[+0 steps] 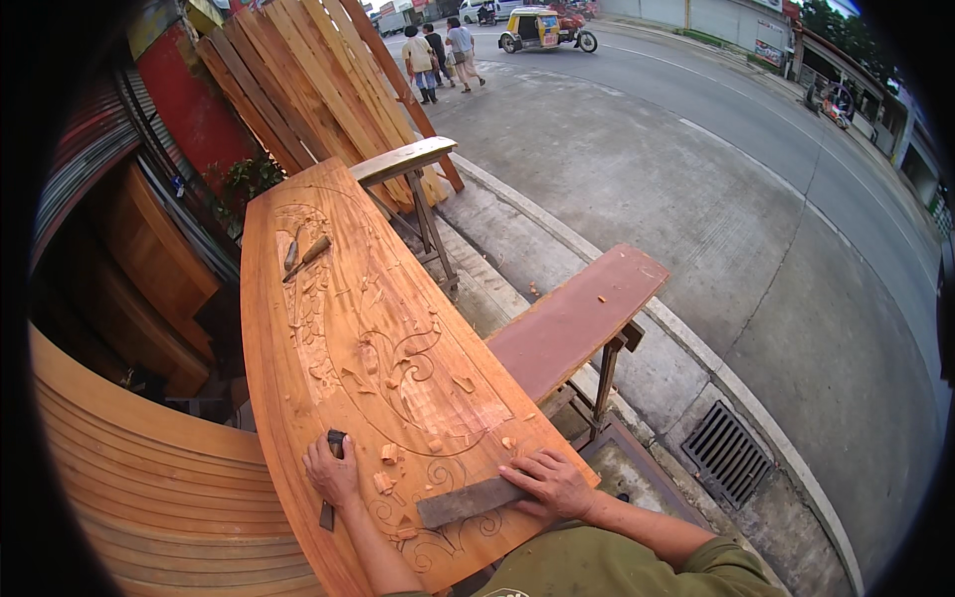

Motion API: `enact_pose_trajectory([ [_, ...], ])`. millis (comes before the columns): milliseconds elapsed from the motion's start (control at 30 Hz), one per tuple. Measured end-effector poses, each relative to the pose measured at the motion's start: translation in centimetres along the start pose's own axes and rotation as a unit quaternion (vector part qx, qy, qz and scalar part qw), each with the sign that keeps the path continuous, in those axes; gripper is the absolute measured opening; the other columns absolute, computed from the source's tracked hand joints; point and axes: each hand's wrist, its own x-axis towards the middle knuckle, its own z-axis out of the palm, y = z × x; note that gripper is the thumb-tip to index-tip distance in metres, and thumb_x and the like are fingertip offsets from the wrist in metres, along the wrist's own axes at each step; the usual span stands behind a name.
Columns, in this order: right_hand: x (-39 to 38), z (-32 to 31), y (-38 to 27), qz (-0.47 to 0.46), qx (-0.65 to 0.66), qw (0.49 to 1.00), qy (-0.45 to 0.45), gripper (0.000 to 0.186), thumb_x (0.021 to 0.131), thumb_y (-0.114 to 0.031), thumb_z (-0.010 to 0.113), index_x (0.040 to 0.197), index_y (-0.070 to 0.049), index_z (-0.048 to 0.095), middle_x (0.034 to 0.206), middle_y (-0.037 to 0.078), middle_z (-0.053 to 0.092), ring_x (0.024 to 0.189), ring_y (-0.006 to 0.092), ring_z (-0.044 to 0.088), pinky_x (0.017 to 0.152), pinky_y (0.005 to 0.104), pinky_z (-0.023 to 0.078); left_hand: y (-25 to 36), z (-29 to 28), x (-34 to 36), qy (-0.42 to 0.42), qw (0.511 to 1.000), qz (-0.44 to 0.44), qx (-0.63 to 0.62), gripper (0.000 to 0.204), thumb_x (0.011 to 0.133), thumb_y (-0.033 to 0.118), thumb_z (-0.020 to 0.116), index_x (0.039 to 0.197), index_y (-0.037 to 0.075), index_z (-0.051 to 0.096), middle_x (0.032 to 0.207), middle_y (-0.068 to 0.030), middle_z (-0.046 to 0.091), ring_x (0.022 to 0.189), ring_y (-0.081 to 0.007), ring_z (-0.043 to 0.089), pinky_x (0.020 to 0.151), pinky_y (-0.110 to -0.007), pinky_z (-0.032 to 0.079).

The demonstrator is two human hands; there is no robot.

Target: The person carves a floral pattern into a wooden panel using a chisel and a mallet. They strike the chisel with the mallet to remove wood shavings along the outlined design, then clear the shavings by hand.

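A carved wooden panel (398, 298) lies in front of me, with scrollwork cut and drawn into it. My left hand (332, 474) is closed over a dark narrow tool (327, 514) on the panel's left side; its ends show above and below the hand, the middle is hidden. My right hand (550, 484) rests with its fingers over the right end of a dark flat bar (468, 503) lying across the near end. Farther up the panel are a wooden-handled chisel (310, 255) and a second small tool (290, 255) beside it.
Wood chips (384, 483) lie scattered over the panel. A reddish-brown bench board (587, 318) stands to the right, near a drain grate (728, 454). Stacked curved boards (159, 468) are at left; planks (318, 80) lean behind. Several people and a three-wheeled vehicle (542, 30) are by the road.
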Motion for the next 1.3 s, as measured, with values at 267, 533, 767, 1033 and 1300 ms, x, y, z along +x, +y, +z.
enact_pose_trajectory([
  [267, -0.17, 0.27, 0.23, -0.005, 0.002, 1.0, -0.008, 0.083, 0.086, -0.042, 0.089, 0.158, -0.013, 0.062, 0.14, 0.011, 0.069, 0.126, 0.0302, 0.069, 0.112, 0.047, 0.051, 0.05, -0.05, 0.02, 0.001, 1.0, 0.001, -0.005, 0.047, 0.094, 0.039, 0.084, 0.125, 0.006, 0.075, 0.122, -0.0123, 0.073, 0.116, -0.0377, 0.066, 0.098, -0.051, 0.057],
  [533, -0.12, 0.23, 0.2, -0.007, -0.004, 1.0, -0.005, 0.082, 0.085, -0.042, 0.089, 0.158, -0.013, 0.062, 0.139, 0.01, 0.069, 0.125, 0.03, 0.069, 0.112, 0.0467, 0.051, 0.07, 0.03, 0.01, 0.003, 1.0, -0.001, -0.01, 0.046, 0.094, 0.039, 0.084, 0.125, 0.006, 0.075, 0.121, -0.0126, 0.073, 0.116, -0.0383, 0.066, 0.098, -0.052, 0.056],
  [767, -0.03, 0.15, 0.13, -0.005, 0.001, 1.0, -0.004, 0.082, 0.085, -0.042, 0.089, 0.157, -0.013, 0.062, 0.14, 0.011, 0.069, 0.126, 0.0299, 0.069, 0.111, 0.0467, 0.051, 0.0, -0.01, 0.01, 0.005, 1.0, 0.001, -0.008, 0.047, 0.094, 0.039, 0.085, 0.125, 0.006, 0.075, 0.121, -0.0125, 0.073, 0.115, -0.0385, 0.066, 0.097, -0.053, 0.057],
  [1033, 0.17, 0.01, 0.08, -0.007, -0.006, 1.0, 0.006, 0.081, 0.084, -0.042, 0.092, 0.155, -0.014, 0.066, 0.137, 0.009, 0.071, 0.12, 0.0287, 0.072, 0.107, 0.0451, 0.055, -0.1, 0.1, 0.01, 0.004, 1.0, 0.002, -0.003, 0.047, 0.093, 0.039, 0.085, 0.125, 0.006, 0.075, 0.12, -0.0123, 0.073, 0.115, -0.0383, 0.066, 0.096, -0.052, 0.057],
  [1300, -0.07, 0.33, 0.13, -0.003, 0.001, 1.0, -0.002, 0.081, 0.083, -0.041, 0.089, 0.155, -0.013, 0.064, 0.139, 0.01, 0.07, 0.124, 0.0295, 0.07, 0.11, 0.0463, 0.053, -0.02, 0.06, 0.02, 0.008, 1.0, 0.001, -0.002, 0.046, 0.093, 0.038, 0.085, 0.124, 0.006, 0.075, 0.12, -0.0119, 0.073, 0.115, -0.0377, 0.067, 0.096, -0.052, 0.057],
])
